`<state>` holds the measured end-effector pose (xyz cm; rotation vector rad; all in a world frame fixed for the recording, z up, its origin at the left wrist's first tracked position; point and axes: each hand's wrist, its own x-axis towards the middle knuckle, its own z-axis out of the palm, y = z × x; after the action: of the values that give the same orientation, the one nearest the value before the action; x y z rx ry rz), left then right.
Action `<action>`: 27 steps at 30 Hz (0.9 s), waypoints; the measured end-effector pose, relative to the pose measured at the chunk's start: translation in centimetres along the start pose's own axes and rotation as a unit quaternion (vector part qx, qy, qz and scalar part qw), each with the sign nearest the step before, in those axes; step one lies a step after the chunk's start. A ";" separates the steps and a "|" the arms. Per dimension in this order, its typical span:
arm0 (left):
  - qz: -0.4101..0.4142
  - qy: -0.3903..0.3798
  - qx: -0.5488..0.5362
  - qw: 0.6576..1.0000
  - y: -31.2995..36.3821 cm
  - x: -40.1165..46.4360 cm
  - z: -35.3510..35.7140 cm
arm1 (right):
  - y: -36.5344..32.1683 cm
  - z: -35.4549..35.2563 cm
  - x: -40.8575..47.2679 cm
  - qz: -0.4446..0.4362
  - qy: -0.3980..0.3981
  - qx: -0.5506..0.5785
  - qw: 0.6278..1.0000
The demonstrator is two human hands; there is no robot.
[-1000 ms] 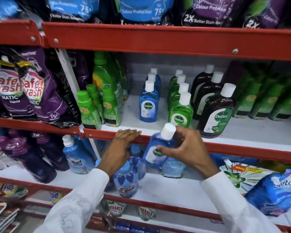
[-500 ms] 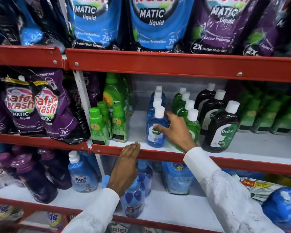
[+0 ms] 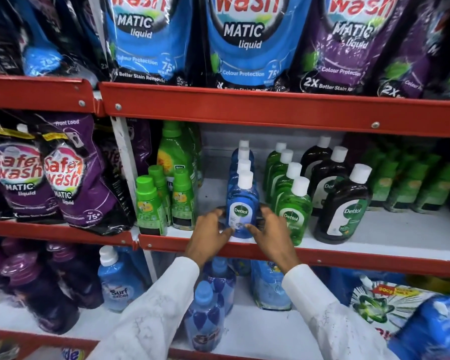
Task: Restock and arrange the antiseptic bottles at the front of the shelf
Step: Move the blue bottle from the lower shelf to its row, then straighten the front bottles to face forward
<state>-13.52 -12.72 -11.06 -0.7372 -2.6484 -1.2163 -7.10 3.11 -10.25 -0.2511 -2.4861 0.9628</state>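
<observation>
A blue Dettol bottle [image 3: 242, 206] with a white cap stands upright at the front of the middle shelf [image 3: 374, 258], heading a row of blue bottles behind it. My left hand [image 3: 210, 233] cups its lower left side and my right hand [image 3: 269, 231] its lower right side, fingertips touching its base. Just to the right stands a row of green Dettol bottles [image 3: 294, 211], then a row of dark brown Dettol bottles [image 3: 344, 206].
Small green-capped bottles [image 3: 151, 206] stand left of the blue row. Purple pouches [image 3: 65, 183] hang at far left, large pouches [image 3: 242, 42] fill the top shelf. Blue detergent bottles [image 3: 205, 315] sit on the lower shelf under my arms.
The blue bottle went from my right hand below the shelf edge up onto the shelf front. My left hand left the shelf edge and joined on the bottle's left side.
</observation>
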 end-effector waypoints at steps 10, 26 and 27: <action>-0.020 0.025 -0.066 0.997 -0.4 0.2 0.4 | 1.7 1.5 -0.3 0.000 0.019 0.043 0.999; -0.048 0.024 -0.069 0.996 -0.8 -0.1 0.8 | 1.8 0.7 -1.4 -0.038 0.025 0.064 0.997; -0.051 0.019 -0.058 0.997 -0.8 -0.2 0.8 | 1.9 0.3 -2.0 -0.036 0.034 0.072 0.996</action>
<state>-13.65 -12.64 -12.22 -0.5942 -2.6331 -1.4059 -5.45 3.72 -12.46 -0.1431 -2.3348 1.0803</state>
